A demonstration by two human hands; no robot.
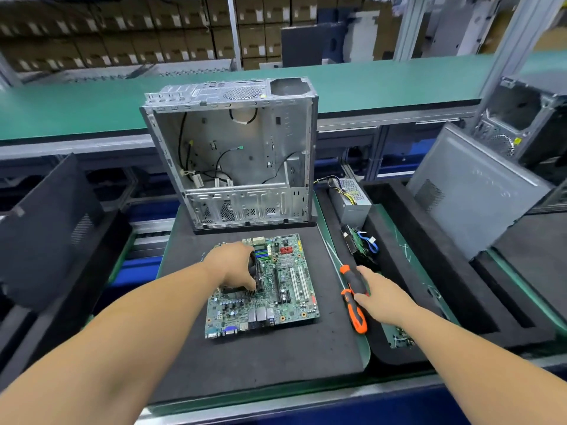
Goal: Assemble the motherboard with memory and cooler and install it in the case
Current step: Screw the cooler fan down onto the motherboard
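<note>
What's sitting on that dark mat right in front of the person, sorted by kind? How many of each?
Open computer case: 1
Motherboard: 1
Cooler, under the left hand: 1
Screwdriver, under the right hand: 1
Total: 4

The left hand (234, 265) grips the cooler (256, 276) on the motherboard (276, 286). The right hand (380, 297) holds a screwdriver (354, 297) near the mat's (245, 357) right edge.

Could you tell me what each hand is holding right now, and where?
Left hand grips the cooler from above; right hand holds the screwdriver by its handle.
</note>
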